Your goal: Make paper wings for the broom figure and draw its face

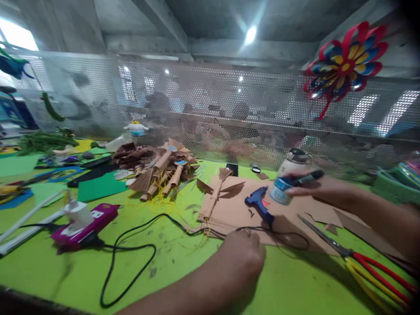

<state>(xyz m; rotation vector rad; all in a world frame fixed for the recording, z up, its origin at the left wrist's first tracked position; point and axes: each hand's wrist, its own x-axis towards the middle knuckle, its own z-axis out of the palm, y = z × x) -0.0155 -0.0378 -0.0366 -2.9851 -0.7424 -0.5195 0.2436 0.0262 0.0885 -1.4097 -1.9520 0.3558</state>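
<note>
Seemingly mid-gluing on the brown card sheet. Left of it, a pink power strip feeds the black cord. At the sheet's near edge my left hand is curled, knuckles up; grip I cannot tell. On the sheet lies the blue glue gun. Beyond it, my right hand pinches a black marker, forearm reaching in, beside the glue bottle. I'd say next needs a free hand for the gun.

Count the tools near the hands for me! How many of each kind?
Glue gun: 1, blue, lying on the brown card.
Scissors: 1, red and yellow handles.
Marker: 1, in the right hand.
Bottle: 1, white, also in that hand.
Left hand rests by the black cord.
Total: 4
</note>
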